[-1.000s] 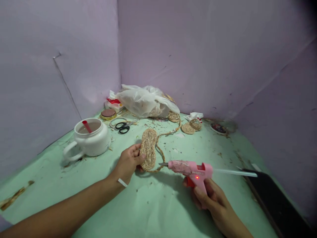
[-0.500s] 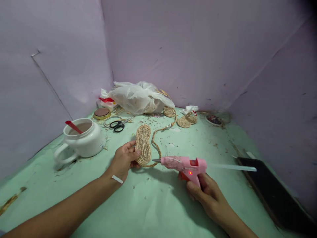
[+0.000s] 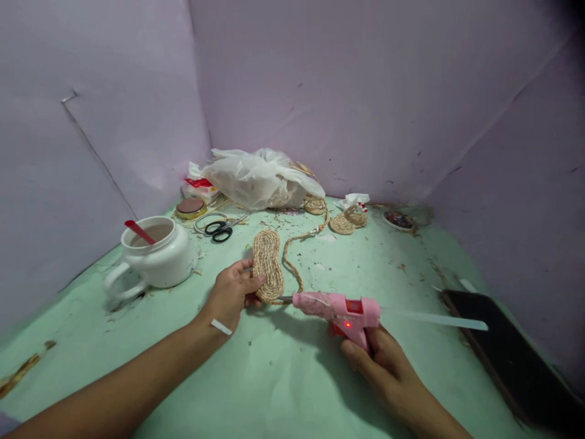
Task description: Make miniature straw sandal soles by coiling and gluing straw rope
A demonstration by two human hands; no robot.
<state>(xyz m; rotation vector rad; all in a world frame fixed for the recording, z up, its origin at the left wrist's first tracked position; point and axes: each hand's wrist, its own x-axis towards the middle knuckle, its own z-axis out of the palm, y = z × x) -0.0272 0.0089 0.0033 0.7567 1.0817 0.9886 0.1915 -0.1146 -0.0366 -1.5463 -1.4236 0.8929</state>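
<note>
Pinching the near left side of a sole-shaped coil (image 3: 267, 262) of braided fibre, the left hand (image 3: 228, 292) had its thumb on top and its fingers at the edge and underneath. The grip of the right hand (image 3: 388, 366) was wrapped around the handle of a pink hot glue gun (image 3: 338, 310), whose red light was on. Its metal nozzle (image 3: 286, 299) pointed left, right by the coil's near end, though whether it touched the fibre I could not tell. A clear glue stick (image 3: 439, 318) stuck out of the back.

Many close rows of the coil were already wound, making a long, slightly waisted oval. What was left was a braided cord (image 3: 291, 265), running loose from the near end in a bend up the right side, not yet laid against the outer row. It led away towards a smaller round coil (image 3: 314, 204) beside a white plastic bag (image 3: 260, 180).

Farther out on the green tabletop (image 3: 274, 378), black-handled scissors (image 3: 222, 231) lay beyond the coil to the left, near a white mug (image 3: 159, 259). More coiled pieces (image 3: 342, 224) sat at the back right, and a dark phone (image 3: 507, 360) lay at the far right.
</note>
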